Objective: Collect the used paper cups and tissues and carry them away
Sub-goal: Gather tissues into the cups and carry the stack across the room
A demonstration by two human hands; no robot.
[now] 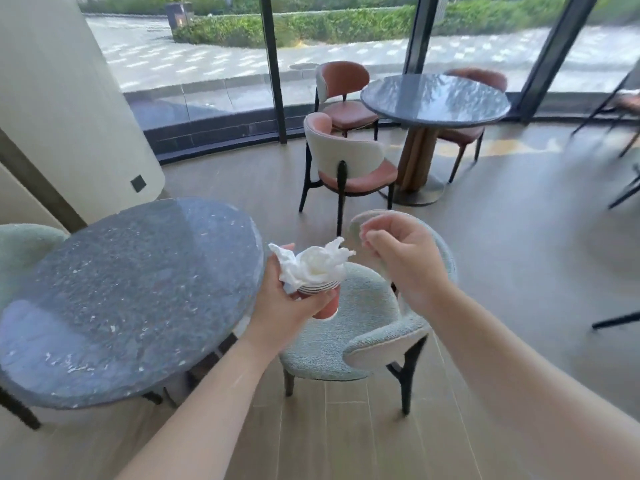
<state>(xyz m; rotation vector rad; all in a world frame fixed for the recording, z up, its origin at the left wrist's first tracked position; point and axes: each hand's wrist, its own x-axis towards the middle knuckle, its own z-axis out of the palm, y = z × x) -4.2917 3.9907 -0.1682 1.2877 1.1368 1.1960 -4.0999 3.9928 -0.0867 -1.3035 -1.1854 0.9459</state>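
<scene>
Beside the round table (131, 289), left hand (280, 306) grasping stacked cups (320, 299), tissues (311, 265) hiding rims; right hand (405, 258) loosely curled, empty

Bare speckled grey round table (131, 289)

Two round tables (131, 299) (434, 98), upholstered chairs (346, 161)

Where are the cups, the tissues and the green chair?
cups (320, 299), head view, on the stacked rims.
tissues (317, 263), head view, on the crumpled middle.
green chair (349, 327), head view, on the seat cushion.
</scene>
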